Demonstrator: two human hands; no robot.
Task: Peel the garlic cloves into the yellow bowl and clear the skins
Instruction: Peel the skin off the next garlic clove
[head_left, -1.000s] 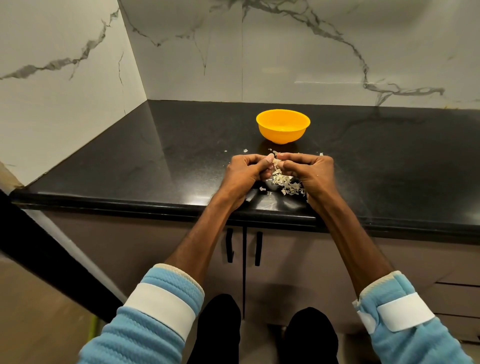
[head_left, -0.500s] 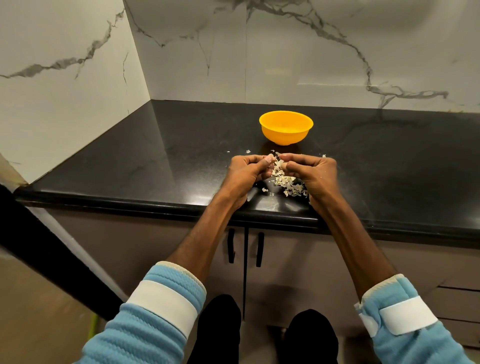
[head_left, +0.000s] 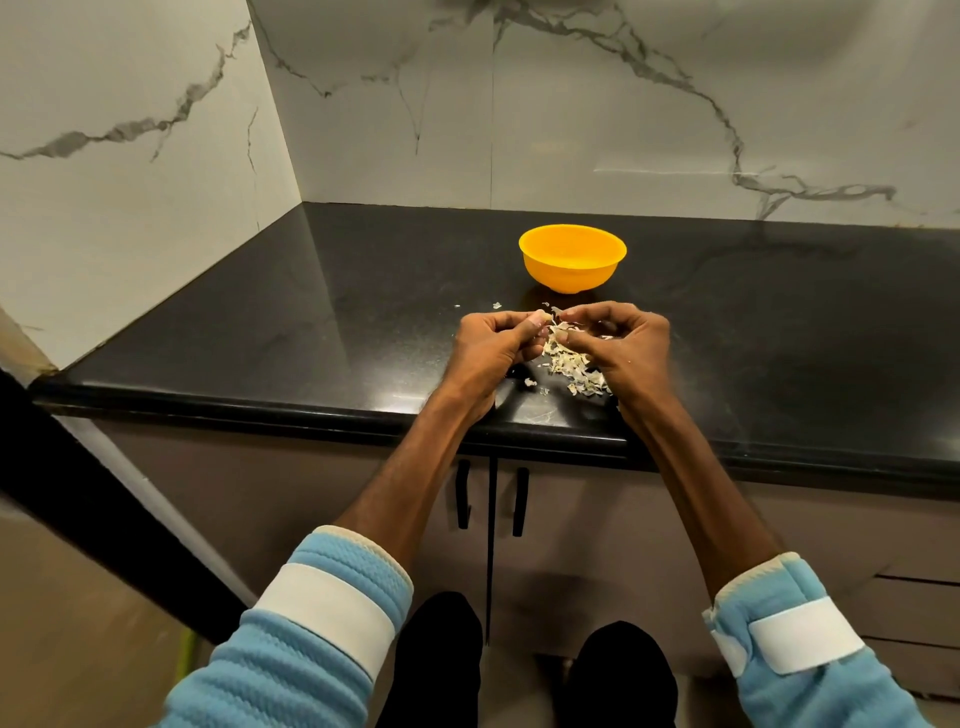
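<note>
Black countertop (head_left: 311, 322) tucked into a marble corner, cabinets below.
The glossy countertop runs into the corner: behind it rises the back wall (head_left: 649, 114), white marble with grey veins, and at its left end a side wall (head_left: 104, 208) of the same stone. Under its front edge two brown cabinet doors (head_left: 597, 525) meet at a seam, with black upright handles (head_left: 463, 493) either side. Below its right end, drawer fronts (head_left: 914, 592). Down to its left, a dark slanting band (head_left: 104, 519) crosses the tan floor (head_left: 57, 634).

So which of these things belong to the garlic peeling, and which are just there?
Job: left hand, right hand, the garlic clove pinched between them (mostly hidden), pile of skins, yellow bowl.

Just there: black counter, marble wall, cupboard handles.
</note>
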